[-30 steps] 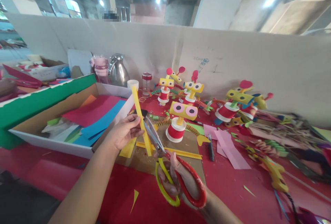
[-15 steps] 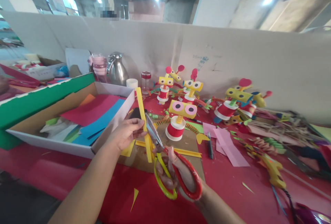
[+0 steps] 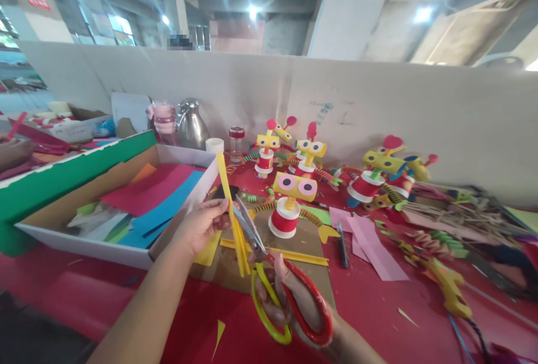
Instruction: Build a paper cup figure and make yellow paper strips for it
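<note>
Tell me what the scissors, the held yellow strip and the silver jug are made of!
Scissors: blades shine grey like metal; glossy handles, probably plastic. Yellow strip: dull and thin, likely paper or card. Silver jug: perhaps polished steel, because it gleams.

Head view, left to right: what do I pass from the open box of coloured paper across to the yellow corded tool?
Open box → left hand → yellow strip → scissors → dark pen → large pink paper piece → yellow corded tool.
</note>
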Demonstrator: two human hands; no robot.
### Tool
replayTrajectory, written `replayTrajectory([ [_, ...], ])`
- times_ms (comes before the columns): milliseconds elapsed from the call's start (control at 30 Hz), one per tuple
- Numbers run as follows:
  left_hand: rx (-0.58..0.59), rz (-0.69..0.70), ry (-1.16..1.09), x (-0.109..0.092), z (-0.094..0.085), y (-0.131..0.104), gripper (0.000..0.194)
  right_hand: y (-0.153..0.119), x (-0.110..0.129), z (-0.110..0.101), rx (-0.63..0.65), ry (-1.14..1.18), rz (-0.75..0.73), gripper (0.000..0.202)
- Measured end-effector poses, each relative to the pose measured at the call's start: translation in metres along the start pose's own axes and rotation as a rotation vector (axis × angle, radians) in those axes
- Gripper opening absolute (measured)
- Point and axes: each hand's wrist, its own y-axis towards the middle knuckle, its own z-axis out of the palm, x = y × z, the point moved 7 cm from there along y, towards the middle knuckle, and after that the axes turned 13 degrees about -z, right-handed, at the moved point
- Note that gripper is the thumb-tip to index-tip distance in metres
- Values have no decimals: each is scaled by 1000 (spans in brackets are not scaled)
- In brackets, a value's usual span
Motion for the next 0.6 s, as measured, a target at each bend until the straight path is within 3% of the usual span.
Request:
replayTrajectory([
  [333,16,-27,62,1,3,-3,11,1,-2,0,-13,14,33,63],
  [600,21,95,37,-5,2,-4,24,0,-2,2,-5,-14,23,59],
])
